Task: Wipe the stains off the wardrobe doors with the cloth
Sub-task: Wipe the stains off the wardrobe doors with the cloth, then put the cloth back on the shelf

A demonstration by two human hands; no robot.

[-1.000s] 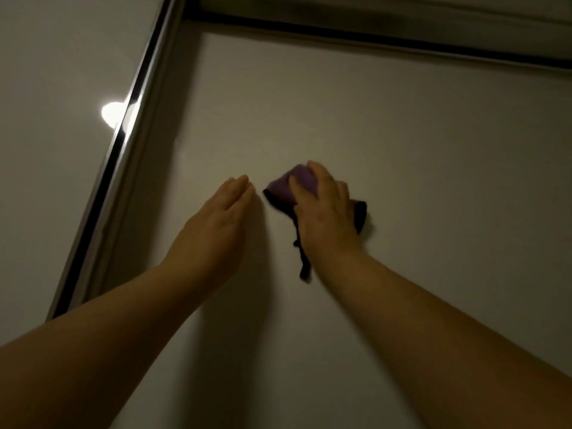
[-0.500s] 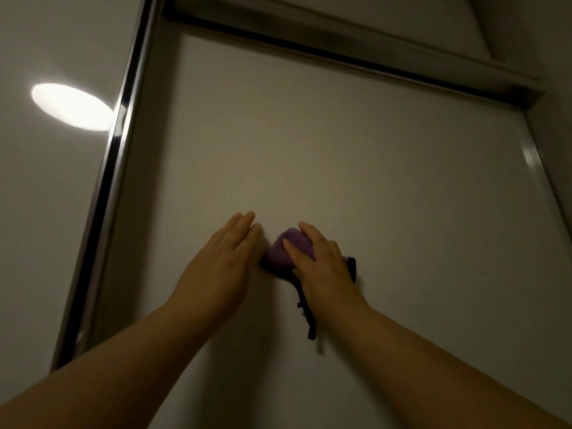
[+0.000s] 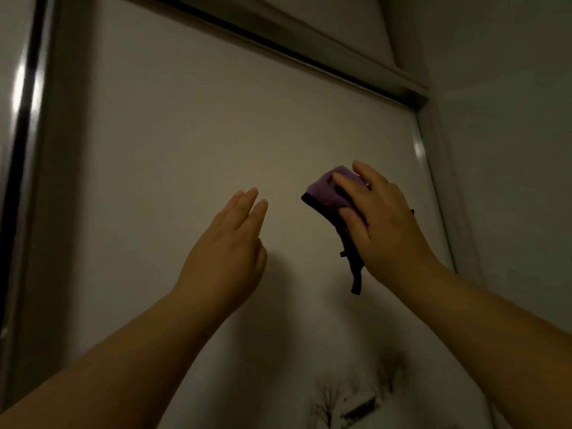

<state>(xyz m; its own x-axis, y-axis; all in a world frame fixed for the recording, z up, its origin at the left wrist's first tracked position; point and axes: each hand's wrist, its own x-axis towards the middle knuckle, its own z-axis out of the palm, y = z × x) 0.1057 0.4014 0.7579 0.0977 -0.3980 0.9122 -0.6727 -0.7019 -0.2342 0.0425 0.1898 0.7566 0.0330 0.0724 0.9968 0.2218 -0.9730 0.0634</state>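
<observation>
Head view shows your left hand flat and empty, fingers straight, against the wardrobe door. To its right, well apart, your right hand has its grip closed on the purple cloth, pressing it to the door, a dark strip hanging below. Beyond both runs the door's dark top rail.

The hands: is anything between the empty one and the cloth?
No. In the head view, only bare door panel separates the left hand from the purple cloth.
</observation>
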